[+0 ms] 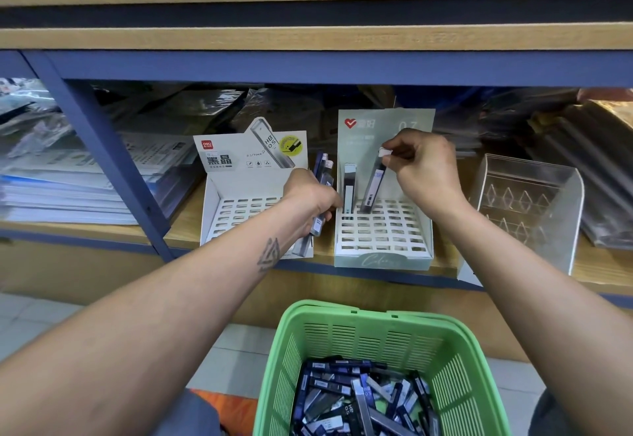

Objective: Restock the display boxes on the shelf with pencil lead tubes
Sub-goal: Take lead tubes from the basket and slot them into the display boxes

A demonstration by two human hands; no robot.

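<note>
**Q:** What sits nearest, at six o'clock?

**A:** A green basket (442, 360) of loose pencil lead tubes (359, 398), seemingly parked within reach as supply.

**Q:** And the hands?

**A:** The left hand (310, 199) grips a bundle of spare tubes (322, 175), likely next in line. At one o'clock, the right hand (423, 168) pinches one tube (373, 185) by its cap, tilted into the slotted 0.7 display box (383, 261), beside a standing tube (349, 189). The HB 0.5 box (219, 196), at eleven, looks empty.
</note>
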